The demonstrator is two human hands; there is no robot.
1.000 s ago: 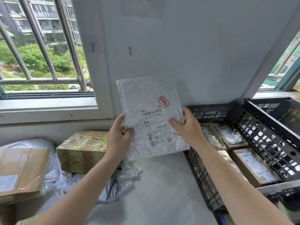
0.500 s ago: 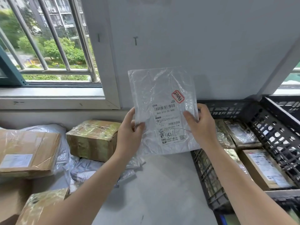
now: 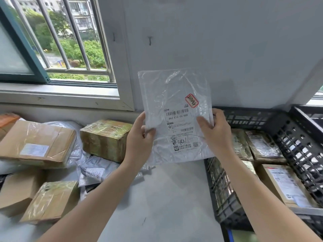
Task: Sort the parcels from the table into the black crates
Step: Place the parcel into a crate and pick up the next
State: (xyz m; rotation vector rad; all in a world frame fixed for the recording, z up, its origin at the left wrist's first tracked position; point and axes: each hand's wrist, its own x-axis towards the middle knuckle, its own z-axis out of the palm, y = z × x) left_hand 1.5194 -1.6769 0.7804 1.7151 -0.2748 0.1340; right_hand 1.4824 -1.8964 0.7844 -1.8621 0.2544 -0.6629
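Holding the white poly mailer (image 3: 176,117) upright, both hands (image 3: 139,137) clamp its side edges, the black crate (image 3: 297,142) sitting just beside the right hand (image 3: 215,133).

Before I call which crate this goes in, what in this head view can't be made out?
- White poly mailer: label code readable, small address print too fine; contents hidden by opaque film.
- Left hand and right hand: fingers behind the mailer hidden by it.
- Black crate: near end cut off by the bottom edge, parcels partly behind the right forearm.
- Second crate: interior cut off by the right edge.
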